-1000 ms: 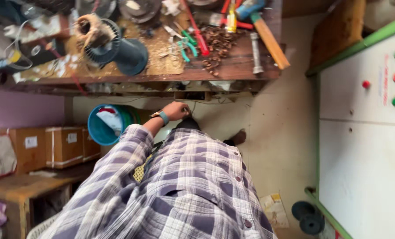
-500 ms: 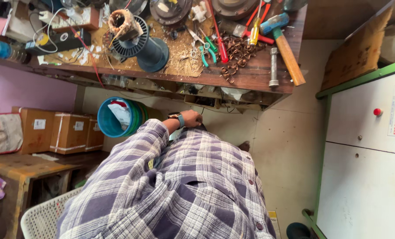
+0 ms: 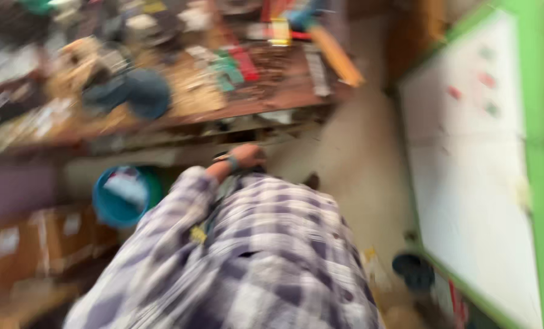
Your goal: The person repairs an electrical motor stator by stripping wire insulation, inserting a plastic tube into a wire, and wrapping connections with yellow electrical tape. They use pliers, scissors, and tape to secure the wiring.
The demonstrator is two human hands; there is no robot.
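**Left hand below the front edge of a cluttered workbench**

Head view (heavily blurred). The left hand (image 3: pixel 244 155), with a teal wristband (image 3: pixel 231 163), reaches out of a checked sleeve and sits just under the front edge of the workbench (image 3: pixel 272 100), near its right end. It lies against a small dark thing (image 3: pixel 255 170) at the top of the checked shirt (image 3: pixel 266 256). Blur hides what that thing is, and whether the fingers are closed on it or loose cannot be told. The right hand is out of sight.

On the bench top, a dark spool (image 3: pixel 144 91) stands left of centre and a wooden-handled hammer (image 3: pixel 336 58) lies by the right edge. Beneath the bench's left part stands a blue bucket (image 3: pixel 123 198), with cardboard boxes (image 3: pixel 46 240) further left. A white cabinet (image 3: pixel 467 183) framed in green fills the right.

Working note: judged from this view, the work would go better with the head held steady and the hand kept clear of the bench's underside.
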